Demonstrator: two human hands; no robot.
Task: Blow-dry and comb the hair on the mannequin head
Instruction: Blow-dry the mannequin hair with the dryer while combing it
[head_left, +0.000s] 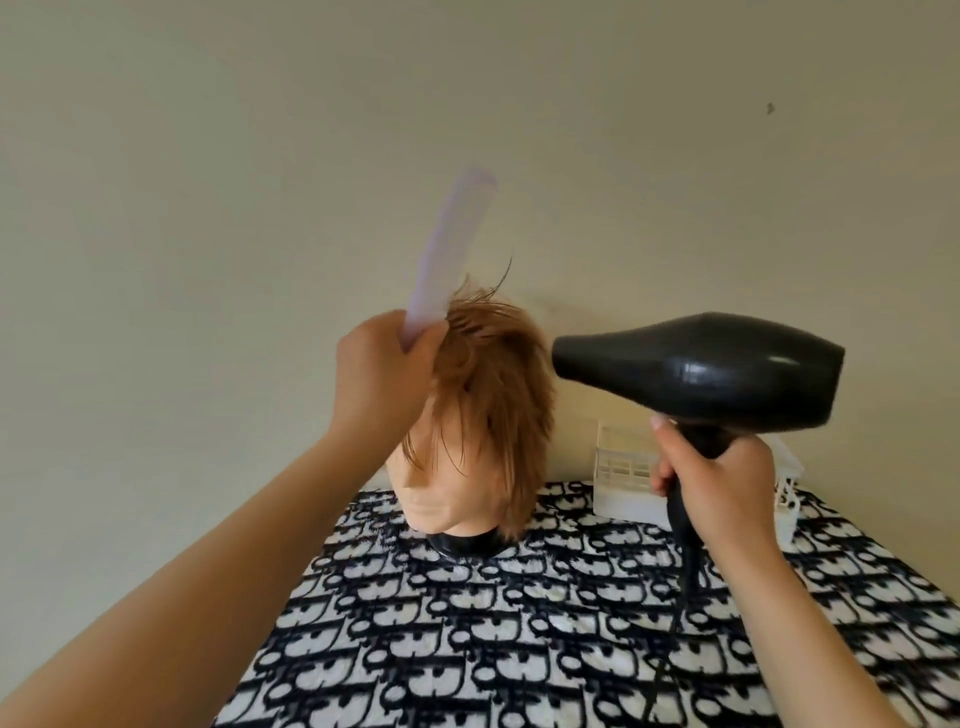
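A mannequin head (452, 499) with short light-brown hair (493, 374) stands on a black base on the patterned table. My left hand (382, 379) grips the lower end of a pale lilac comb (441, 260), which points up and is blurred, at the upper left of the hair. My right hand (722, 493) holds the handle of a black hair dryer (701, 369). Its nozzle points left, close to the right side of the hair. Some strands at the crown stick up.
A black-and-white patterned cloth (519, 623) covers the table. A white slatted basket (628, 478) stands at the back right against the plain wall, partly behind my right hand. The dryer's black cord (680, 587) hangs down over the cloth.
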